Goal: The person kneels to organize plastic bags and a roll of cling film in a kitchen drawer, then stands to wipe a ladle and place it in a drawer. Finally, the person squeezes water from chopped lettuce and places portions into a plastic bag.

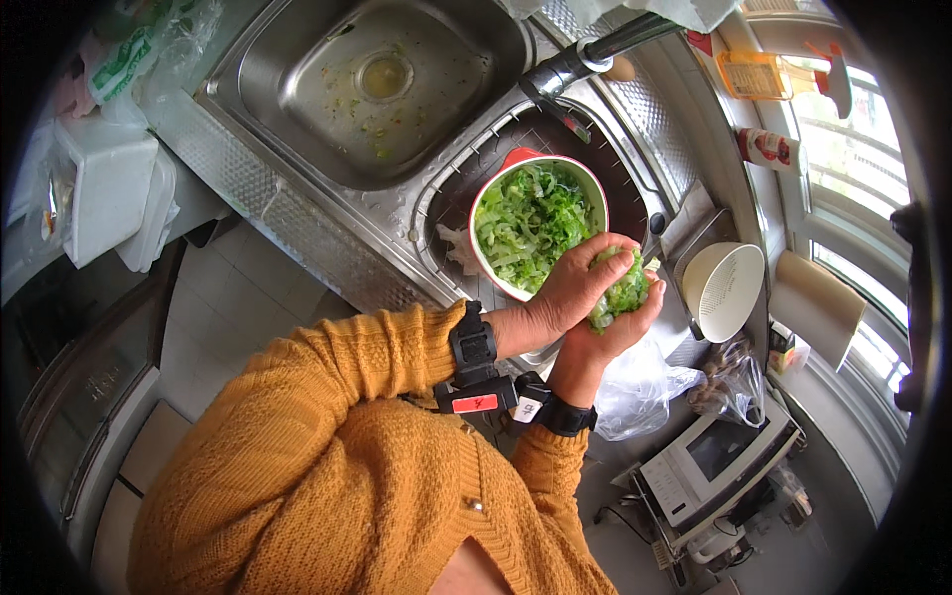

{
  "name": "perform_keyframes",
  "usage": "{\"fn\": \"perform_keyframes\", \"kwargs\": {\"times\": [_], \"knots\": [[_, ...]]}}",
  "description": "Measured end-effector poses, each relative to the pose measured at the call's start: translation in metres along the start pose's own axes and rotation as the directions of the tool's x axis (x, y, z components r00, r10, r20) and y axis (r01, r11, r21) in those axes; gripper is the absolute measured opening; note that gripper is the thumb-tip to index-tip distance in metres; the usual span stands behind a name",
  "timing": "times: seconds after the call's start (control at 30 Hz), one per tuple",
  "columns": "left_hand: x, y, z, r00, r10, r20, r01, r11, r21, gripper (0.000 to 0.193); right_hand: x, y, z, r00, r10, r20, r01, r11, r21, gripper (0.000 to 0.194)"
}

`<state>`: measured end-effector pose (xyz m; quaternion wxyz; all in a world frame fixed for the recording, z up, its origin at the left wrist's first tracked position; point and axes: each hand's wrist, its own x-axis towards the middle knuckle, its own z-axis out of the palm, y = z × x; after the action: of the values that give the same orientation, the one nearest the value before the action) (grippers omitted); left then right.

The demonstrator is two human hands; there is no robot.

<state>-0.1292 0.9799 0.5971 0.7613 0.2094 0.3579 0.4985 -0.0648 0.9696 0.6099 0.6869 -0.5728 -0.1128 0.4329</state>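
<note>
Between both hands a clump of shredded leafy greens is pressed. My left hand has its palm over the clump, near the rim of a red-edged bowl. Below the clump, my right hand cups it, its fingers curled up around the side. Beside them, the round bowl, pale green inside, stands in the right sink basin on a wire rack and holds chopped greens. Each wrist wears a black strap with a small device.
An empty steel sink basin with scraps lies to the left. A faucet reaches over the right basin. On the right stand a white colander, a clear plastic bag and a microwave oven. White plastic containers are at far left.
</note>
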Motion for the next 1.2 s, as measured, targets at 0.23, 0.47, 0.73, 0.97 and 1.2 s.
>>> {"fn": "perform_keyframes", "kwargs": {"times": [0.23, 0.47, 0.73, 0.97, 1.2], "knots": [[0.001, -0.003, 0.0, 0.99, -0.041, -0.137, 0.049, 0.997, 0.056, 0.032, -0.009, 0.013, -0.006, 0.942, -0.31, 0.131, 0.327, 0.752, -0.572, 0.021], [0.011, -0.014, -0.01, 0.988, -0.086, -0.129, 0.101, 0.987, 0.122, 0.033, -0.001, 0.03, -0.017, 0.8, -0.442, 0.405, 0.598, 0.54, -0.593, 0.021], [0.024, -0.025, -0.024, 0.962, -0.154, -0.224, 0.186, 0.975, 0.126, 0.038, 0.013, 0.044, -0.021, 0.894, -0.303, 0.329, 0.447, 0.626, -0.639, 0.017], [0.03, -0.034, -0.028, 0.951, -0.106, -0.291, 0.148, 0.981, 0.125, 0.036, 0.018, 0.045, -0.016, 0.889, -0.295, 0.351, 0.458, 0.586, -0.668, 0.016], [0.031, -0.039, -0.036, 0.949, -0.18, -0.259, 0.217, 0.969, 0.121, 0.028, 0.018, 0.046, -0.014, 0.887, -0.286, 0.364, 0.463, 0.566, -0.683, 0.016]]}}
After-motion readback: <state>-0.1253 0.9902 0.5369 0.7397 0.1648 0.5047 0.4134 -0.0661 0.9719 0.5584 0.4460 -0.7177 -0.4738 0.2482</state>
